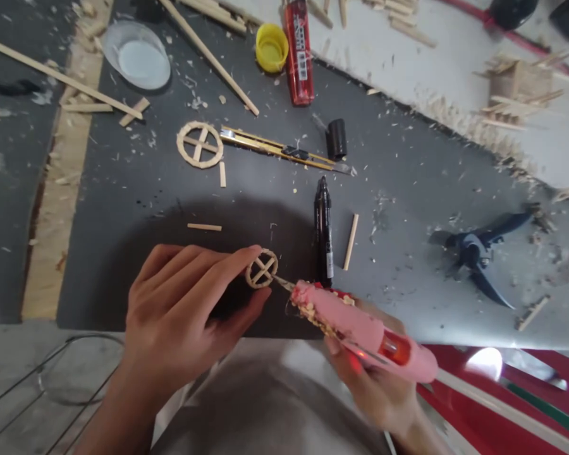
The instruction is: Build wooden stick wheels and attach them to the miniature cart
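My left hand (189, 303) pinches a small wooden spoked wheel (262, 268) by its rim, between thumb and forefinger, above the table's near edge. In my right hand (370, 379) is a pink hot glue gun (351, 322), its nozzle at the wheel's right side; whether the tip touches is hard to tell. Bits of wood and dried glue cling to the gun's front, and a red light glows near the grip. Farther off lies a larger wooden wheel (200, 145) with crossed spokes. A black marker (323, 234) lies uncapped just beyond the gun.
A utility knife (284, 150) and a black cap (337, 139) lie past the marker. Pliers-like cutters (478, 253) rest at right. Behind are a red bottle (298, 54), a yellow cap (271, 48) and a white dish (136, 55). Wood sticks (213, 60) and shavings are scattered around.
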`<action>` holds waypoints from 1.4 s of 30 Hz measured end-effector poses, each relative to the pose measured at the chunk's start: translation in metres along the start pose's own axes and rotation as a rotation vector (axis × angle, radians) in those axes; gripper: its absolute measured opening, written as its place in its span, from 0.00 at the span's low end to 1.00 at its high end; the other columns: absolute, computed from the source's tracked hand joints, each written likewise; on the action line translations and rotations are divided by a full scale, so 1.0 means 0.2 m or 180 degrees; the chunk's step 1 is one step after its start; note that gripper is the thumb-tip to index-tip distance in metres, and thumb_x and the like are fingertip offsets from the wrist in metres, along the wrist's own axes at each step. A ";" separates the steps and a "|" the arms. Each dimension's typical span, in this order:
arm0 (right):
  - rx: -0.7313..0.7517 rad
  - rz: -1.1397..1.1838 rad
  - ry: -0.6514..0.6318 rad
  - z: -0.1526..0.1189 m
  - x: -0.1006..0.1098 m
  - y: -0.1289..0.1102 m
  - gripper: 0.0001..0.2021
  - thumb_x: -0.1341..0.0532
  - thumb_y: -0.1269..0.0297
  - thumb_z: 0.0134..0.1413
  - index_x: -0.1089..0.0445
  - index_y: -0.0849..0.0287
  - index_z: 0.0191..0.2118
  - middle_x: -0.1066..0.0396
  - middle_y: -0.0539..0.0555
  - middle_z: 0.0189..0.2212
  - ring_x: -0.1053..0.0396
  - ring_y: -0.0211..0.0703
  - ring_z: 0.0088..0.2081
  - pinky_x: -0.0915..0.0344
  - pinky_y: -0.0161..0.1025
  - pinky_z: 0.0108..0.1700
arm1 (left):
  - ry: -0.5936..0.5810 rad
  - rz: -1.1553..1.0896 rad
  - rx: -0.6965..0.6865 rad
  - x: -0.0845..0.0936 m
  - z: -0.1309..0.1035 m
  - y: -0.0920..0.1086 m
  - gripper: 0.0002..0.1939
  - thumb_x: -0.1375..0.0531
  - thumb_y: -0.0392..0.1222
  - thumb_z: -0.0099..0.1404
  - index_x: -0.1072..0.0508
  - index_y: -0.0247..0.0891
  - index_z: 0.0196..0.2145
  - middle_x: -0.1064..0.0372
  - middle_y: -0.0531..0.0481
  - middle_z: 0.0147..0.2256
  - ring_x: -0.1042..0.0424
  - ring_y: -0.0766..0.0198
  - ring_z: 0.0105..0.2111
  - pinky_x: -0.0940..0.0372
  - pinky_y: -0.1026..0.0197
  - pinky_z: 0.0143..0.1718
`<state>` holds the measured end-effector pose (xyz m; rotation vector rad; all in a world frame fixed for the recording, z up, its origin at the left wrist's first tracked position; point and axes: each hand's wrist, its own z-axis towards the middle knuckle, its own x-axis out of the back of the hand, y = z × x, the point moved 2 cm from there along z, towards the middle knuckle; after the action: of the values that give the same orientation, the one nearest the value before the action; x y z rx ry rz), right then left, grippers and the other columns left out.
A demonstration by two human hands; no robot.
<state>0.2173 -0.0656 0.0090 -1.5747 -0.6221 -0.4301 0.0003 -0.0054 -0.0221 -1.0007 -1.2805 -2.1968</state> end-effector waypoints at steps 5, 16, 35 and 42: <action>-0.0105 0.0014 0.0011 0.03 -0.02 -0.01 0.09 0.41 0.76 0.55 0.38 0.55 0.28 0.34 0.45 0.23 0.36 0.34 0.21 0.40 0.32 0.23 | 0.0026 0.0028 0.0029 -0.01 0.00 0.00 0.16 0.30 0.38 0.67 0.24 0.36 0.51 0.19 0.52 0.35 0.24 0.64 0.31 0.36 0.54 0.37; -0.0130 -0.0072 -0.0078 0.01 -0.03 0.00 0.11 0.42 0.74 0.56 0.42 0.53 0.28 0.37 0.43 0.23 0.39 0.35 0.21 0.43 0.33 0.23 | 0.0014 -0.0049 0.0131 -0.01 0.00 0.00 0.15 0.32 0.40 0.69 0.25 0.40 0.52 0.19 0.53 0.36 0.24 0.63 0.31 0.35 0.52 0.37; -0.0243 -0.0066 -0.0158 0.01 -0.03 0.01 0.11 0.42 0.74 0.56 0.43 0.54 0.27 0.39 0.45 0.22 0.40 0.36 0.21 0.45 0.36 0.24 | -0.0070 -0.0090 0.0126 0.00 0.00 0.00 0.18 0.29 0.36 0.65 0.24 0.35 0.52 0.19 0.51 0.37 0.24 0.64 0.33 0.36 0.54 0.39; -0.0372 -0.0002 -0.0173 0.01 -0.02 0.01 0.12 0.41 0.75 0.54 0.43 0.55 0.25 0.40 0.44 0.21 0.42 0.34 0.20 0.45 0.35 0.22 | -0.0054 -0.0097 0.0127 0.00 0.00 0.00 0.18 0.29 0.36 0.65 0.24 0.35 0.52 0.19 0.51 0.37 0.24 0.63 0.32 0.36 0.54 0.39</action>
<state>0.2141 -0.0638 0.0047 -1.7018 -0.6488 -0.4319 0.0008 -0.0059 -0.0228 -0.9927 -1.3503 -2.1809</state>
